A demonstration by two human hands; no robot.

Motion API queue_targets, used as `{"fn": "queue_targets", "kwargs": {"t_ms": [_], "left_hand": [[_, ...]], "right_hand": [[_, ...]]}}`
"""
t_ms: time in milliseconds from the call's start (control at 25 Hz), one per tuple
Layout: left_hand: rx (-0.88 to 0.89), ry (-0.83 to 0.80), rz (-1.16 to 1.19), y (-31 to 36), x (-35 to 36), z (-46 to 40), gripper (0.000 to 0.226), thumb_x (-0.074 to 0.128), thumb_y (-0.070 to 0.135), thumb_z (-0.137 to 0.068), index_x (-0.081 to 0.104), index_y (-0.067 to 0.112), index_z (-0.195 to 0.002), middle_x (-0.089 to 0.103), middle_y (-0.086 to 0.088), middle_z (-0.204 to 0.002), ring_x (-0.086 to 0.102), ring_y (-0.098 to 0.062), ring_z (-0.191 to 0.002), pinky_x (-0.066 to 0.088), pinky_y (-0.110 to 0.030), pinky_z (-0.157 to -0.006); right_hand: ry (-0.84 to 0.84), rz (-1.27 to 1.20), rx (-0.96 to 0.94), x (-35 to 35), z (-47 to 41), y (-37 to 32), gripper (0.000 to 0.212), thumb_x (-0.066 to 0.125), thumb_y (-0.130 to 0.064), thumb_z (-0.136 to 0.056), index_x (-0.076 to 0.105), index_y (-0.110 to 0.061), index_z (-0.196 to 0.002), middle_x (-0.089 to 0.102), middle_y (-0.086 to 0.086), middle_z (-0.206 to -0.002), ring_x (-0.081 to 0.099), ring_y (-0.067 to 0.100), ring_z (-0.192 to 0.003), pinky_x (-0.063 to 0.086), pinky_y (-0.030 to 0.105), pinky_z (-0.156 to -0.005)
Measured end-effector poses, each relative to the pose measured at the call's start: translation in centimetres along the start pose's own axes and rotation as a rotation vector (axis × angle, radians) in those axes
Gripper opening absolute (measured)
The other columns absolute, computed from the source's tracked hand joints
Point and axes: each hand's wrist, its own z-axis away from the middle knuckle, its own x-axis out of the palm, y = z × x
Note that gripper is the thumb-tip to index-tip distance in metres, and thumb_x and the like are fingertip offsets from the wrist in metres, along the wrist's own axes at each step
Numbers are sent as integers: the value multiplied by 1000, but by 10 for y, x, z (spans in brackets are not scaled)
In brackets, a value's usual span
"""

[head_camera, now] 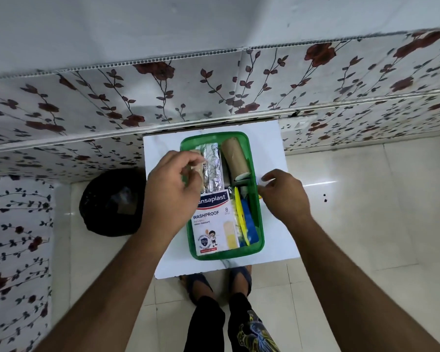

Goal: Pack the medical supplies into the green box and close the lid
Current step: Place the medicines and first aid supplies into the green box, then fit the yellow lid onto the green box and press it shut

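Note:
The green box (226,254) lies open on a small white table (277,240). Inside are a Hansaplast plaster pack (214,222), silver foil strips (213,166), a brown roll (235,156), and a yellow piece (240,217) beside a blue one (250,224). My left hand (168,189) hovers over the box's left side, its fingers pinching a small tan strip (198,166). My right hand (285,196) sits at the right rim with thumb and fingers pinched there. No lid is visible.
A black bin bag (112,201) stands on the tiled floor left of the table. A floral-patterned wall panel (163,97) rises just behind the table. My sandalled feet (219,280) are under the near table edge.

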Motion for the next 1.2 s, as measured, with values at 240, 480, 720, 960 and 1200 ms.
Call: {"fn": "queue_targets", "kwargs": {"t_ms": [240,480,720,960,1200], "left_hand": [[11,-10,22,14,12,-27,27,58,1,-83,69,20,-98,62,11,-95,58,-6,-78,48,-18,-70],[-176,136,110,-14,-4,-8,28,56,-1,-85,68,21,-99,67,4,-99,60,-8,-74,44,-13,-60],[-394,166,157,-62,-13,16,28,58,5,-88,65,29,-101,67,0,-99,61,-10,-78,49,-18,-67],[-376,-112,-256,-97,0,23,52,64,30,-86,49,24,-136,51,-10,-132,49,-30,-119,42,-42,-101],[-292,-188,-493,-103,3,32,63,65,37,-83,44,22,-141,43,-13,-143,41,-37,-128,41,-50,-100]], "right_hand": [[-54,-26,-15,5,-16,2,26,67,-29,-78,71,-21,-102,73,-1,-93,66,21,-85,55,32,-76],[-104,-68,22,1,-24,10,16,80,-18,-73,72,-4,-78,72,9,-81,65,28,-81,48,30,-66],[46,-271,140,-33,4,-1,30,80,-21,-70,73,-17,-99,75,2,-87,68,20,-73,53,32,-63],[-55,-366,-133,-39,42,-83,16,76,-15,-78,68,-27,-85,73,-7,-76,70,10,-66,55,29,-61],[83,178,-319,16,29,-107,14,63,-17,-75,63,-12,-88,65,2,-75,62,28,-75,37,26,-53]]}}
